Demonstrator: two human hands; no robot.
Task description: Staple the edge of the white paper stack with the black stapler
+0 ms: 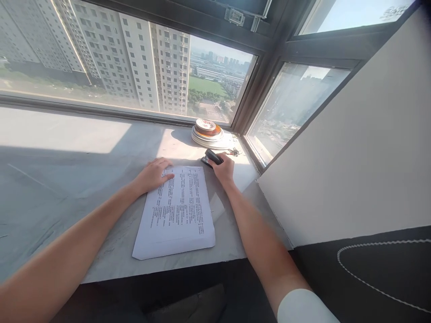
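Note:
A stack of printed paper sheets [175, 237] lies on the stone window sill, its text running sideways to me. My left hand [157, 174] rests on the stack's far left corner, with the thumb stretched over the print and the fingers laid out flat. Beyond the far right corner of the paper, my right hand [224, 169] is closed around a black stapler [213, 157]. The stapler's front points left and sits just past the top edge of the sheets. Whether it touches the paper I cannot tell.
Stacked plates [209, 136], white with an amber one among them, stand in the window corner. A small dark tangled item [235, 152] lies beside them. A white wall panel [353, 166] bounds the right side. The sill [60, 179] extends left; its front edge is near me.

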